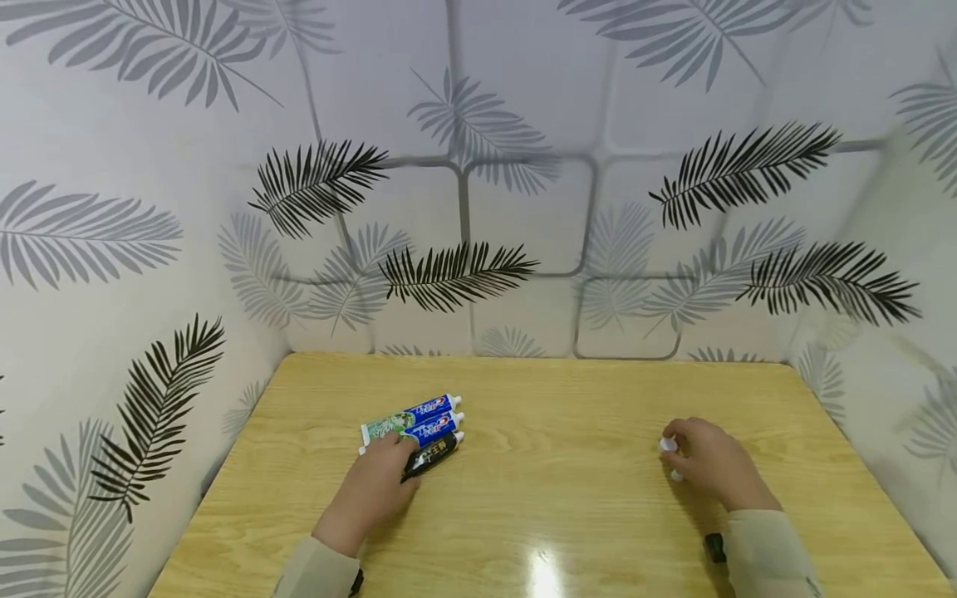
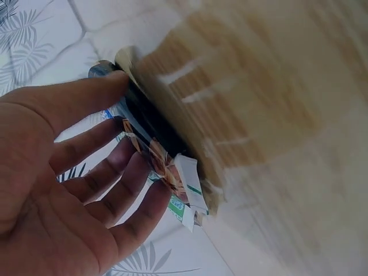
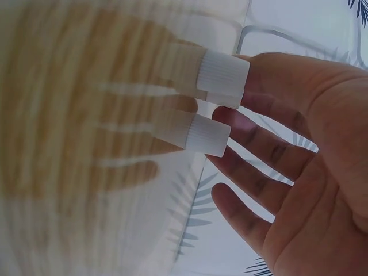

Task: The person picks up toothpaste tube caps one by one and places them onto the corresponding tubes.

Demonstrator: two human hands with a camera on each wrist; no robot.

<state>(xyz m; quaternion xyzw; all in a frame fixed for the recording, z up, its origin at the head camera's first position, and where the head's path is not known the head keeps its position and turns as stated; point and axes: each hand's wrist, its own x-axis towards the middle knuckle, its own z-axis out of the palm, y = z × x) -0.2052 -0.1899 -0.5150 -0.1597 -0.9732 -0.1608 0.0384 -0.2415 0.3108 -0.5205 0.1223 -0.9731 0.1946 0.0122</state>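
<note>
The pale backdrop (image 1: 523, 216), printed with grey and black leaf shapes, takes up most of what I see from the head camera. Below it spreads the wood-grain surface (image 1: 553, 473), glossy enough to mirror both hands in my wrist feeds.

My left hand (image 1: 377, 486) is at the left part of it, thumb and other fingers bent round the black tube (image 1: 432, 457); how firmly they press, I can't tell. My right hand (image 1: 714, 465) is well apart, over on the right, its thumb and index finger bent together on one white cap (image 1: 669, 445). Both wrists come out of light sleeves (image 1: 770, 544).

The tubes lie side by side, nozzle ends pointing right: the far blue-green tube (image 1: 414, 413), then the middle blue-green tube (image 1: 435, 429), partly under my left fingers, and the black one nearest me (its gold lettering is too small to read).

Smallest is a second white cap (image 1: 677, 475), just beside my right thumb on the near side. Up close, both caps show ridged sides, but I can't tell which of them is the pinched one there.
</note>
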